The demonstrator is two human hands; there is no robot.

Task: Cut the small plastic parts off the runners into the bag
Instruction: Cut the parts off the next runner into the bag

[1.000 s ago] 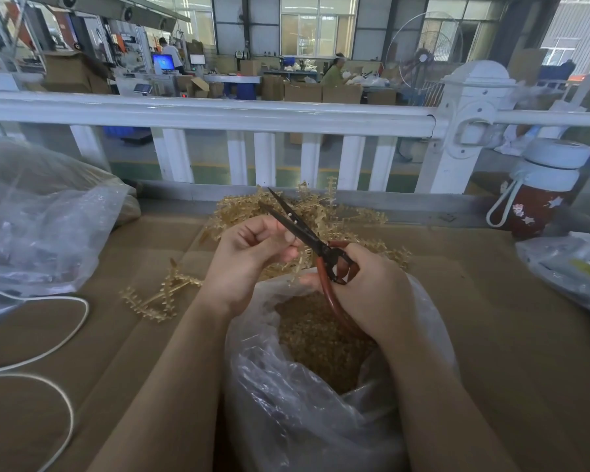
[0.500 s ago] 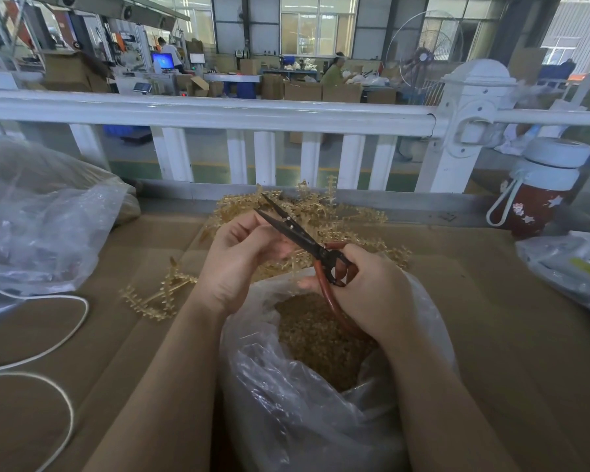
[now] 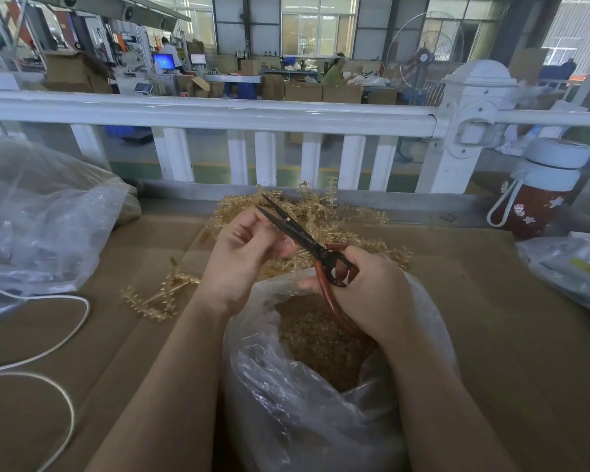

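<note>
Two bare hands work above a clear plastic bag (image 3: 321, 420) of cut tan parts: the right hand (image 3: 372, 287) grips red-handled black scissors (image 3: 307, 240), blades parted, while the left hand (image 3: 242, 253) pinches a tan plastic runner (image 3: 286, 264) near the heaped tan runners (image 3: 324, 216).

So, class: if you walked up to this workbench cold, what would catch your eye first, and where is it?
First, the scissors gripped by the right hand, blades open beside the left hand, over the clear bag of cut parts. Behind them lies a golden pile of runners by the white railing.
</note>
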